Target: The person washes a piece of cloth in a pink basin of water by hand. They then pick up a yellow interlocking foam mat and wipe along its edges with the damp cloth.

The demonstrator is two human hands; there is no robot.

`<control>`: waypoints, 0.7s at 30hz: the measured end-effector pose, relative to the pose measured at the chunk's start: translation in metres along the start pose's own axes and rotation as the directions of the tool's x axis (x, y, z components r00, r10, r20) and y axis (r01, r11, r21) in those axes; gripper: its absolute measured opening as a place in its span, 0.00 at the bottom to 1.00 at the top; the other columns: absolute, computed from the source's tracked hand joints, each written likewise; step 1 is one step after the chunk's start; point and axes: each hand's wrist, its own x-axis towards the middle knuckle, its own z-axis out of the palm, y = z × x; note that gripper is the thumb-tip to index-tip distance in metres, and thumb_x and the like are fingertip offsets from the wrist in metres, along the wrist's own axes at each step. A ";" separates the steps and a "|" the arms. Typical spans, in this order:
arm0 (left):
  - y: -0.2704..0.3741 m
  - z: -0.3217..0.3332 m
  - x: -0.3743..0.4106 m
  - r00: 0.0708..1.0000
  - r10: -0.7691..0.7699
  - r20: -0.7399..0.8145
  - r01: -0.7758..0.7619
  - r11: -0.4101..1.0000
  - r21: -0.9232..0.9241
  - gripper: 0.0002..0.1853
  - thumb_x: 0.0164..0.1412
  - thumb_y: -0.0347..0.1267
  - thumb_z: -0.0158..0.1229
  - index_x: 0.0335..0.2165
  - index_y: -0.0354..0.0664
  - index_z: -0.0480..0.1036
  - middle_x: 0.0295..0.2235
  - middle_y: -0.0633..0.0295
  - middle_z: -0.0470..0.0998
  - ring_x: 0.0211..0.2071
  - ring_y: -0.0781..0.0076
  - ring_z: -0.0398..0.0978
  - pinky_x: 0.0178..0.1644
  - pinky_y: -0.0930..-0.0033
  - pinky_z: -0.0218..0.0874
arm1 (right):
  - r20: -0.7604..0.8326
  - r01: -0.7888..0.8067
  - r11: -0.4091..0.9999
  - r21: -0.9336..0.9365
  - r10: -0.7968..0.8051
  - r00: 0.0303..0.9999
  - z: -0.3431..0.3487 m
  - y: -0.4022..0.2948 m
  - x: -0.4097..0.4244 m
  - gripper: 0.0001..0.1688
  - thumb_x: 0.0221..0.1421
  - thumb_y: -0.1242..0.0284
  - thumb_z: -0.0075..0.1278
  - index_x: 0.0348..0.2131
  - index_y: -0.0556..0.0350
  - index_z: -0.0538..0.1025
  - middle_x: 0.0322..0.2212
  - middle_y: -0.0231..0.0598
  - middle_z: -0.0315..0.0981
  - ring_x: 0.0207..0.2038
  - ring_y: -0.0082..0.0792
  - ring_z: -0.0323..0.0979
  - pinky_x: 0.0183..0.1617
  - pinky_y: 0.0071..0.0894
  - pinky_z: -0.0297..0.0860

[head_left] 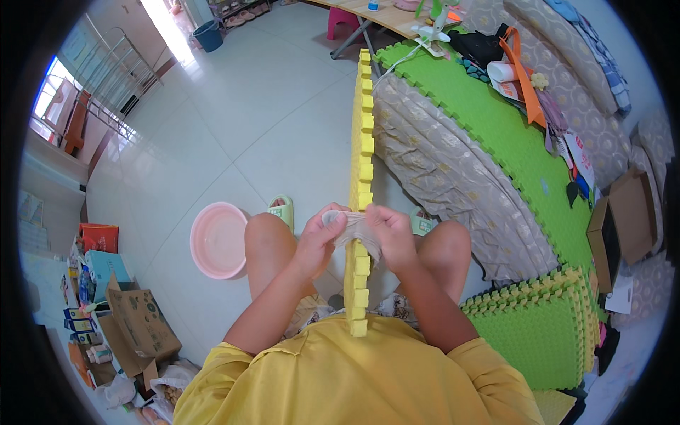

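A yellow interlocking foam mat (pixel 361 175) stands on edge between my knees, its toothed edge facing up. Over that edge, my left hand (pixel 321 234) and my right hand (pixel 392 234) both grip a thin, pale grey-beige cloth (pixel 355 229), bunched between them. The cloth lies across the mat's teeth, and a loose end hangs on the right side. Part of the cloth is hidden inside my fingers.
A pink plastic basin (pixel 219 240) sits on the tiled floor beside my left knee. Green foam mats (pixel 526 329) are stacked at the right, near a fabric-covered sofa (pixel 451 175). An open cardboard box (pixel 143 319) stands at lower left, and a wooden table (pixel 385 13) at the top.
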 end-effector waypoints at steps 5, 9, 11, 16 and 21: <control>0.005 -0.009 -0.006 0.989 0.107 0.107 -0.118 0.988 0.102 0.09 0.57 0.36 0.53 0.28 0.42 0.65 0.29 0.68 0.67 0.30 0.81 0.62 0.35 0.78 0.51 | 0.145 0.021 1.000 -0.015 -0.018 0.989 -0.024 -0.019 -0.013 0.11 0.49 0.72 0.54 0.31 0.59 0.69 0.22 0.26 0.68 0.24 0.13 0.64 0.27 0.12 0.60; 0.014 -0.024 -0.020 0.954 0.007 0.300 -0.082 0.967 0.239 0.10 0.56 0.36 0.54 0.26 0.41 0.65 0.25 0.69 0.66 0.26 0.83 0.60 0.31 0.81 0.50 | 0.353 -0.135 0.955 -0.266 0.226 0.908 -0.036 -0.020 -0.031 0.10 0.50 0.72 0.53 0.30 0.57 0.69 0.22 0.24 0.67 0.23 0.11 0.61 0.27 0.12 0.59; 0.011 -0.024 -0.022 0.980 -0.016 0.200 -0.029 0.975 0.221 0.10 0.56 0.35 0.55 0.26 0.41 0.66 0.24 0.70 0.66 0.26 0.84 0.61 0.30 0.81 0.50 | 0.295 -0.204 0.921 -0.332 0.307 0.905 -0.035 -0.018 -0.036 0.09 0.52 0.70 0.51 0.30 0.56 0.69 0.22 0.23 0.66 0.23 0.11 0.60 0.26 0.12 0.57; 0.004 -0.027 -0.025 0.993 -0.101 0.053 0.084 0.962 0.259 0.10 0.56 0.36 0.55 0.27 0.41 0.66 0.22 0.73 0.66 0.24 0.88 0.60 0.28 0.83 0.50 | 0.299 -0.159 0.985 -0.062 0.171 0.939 -0.036 0.005 -0.028 0.09 0.56 0.69 0.46 0.26 0.53 0.65 0.18 0.22 0.63 0.20 0.12 0.57 0.23 0.13 0.55; -0.008 -0.027 -0.020 0.995 -0.089 0.036 0.064 0.894 0.444 0.11 0.58 0.39 0.52 0.28 0.43 0.67 0.20 0.75 0.65 0.21 0.89 0.60 0.24 0.85 0.50 | 0.277 -0.140 0.990 0.024 0.128 0.952 -0.044 0.058 -0.010 0.10 0.57 0.68 0.45 0.25 0.52 0.65 0.18 0.24 0.61 0.16 0.13 0.55 0.20 0.13 0.52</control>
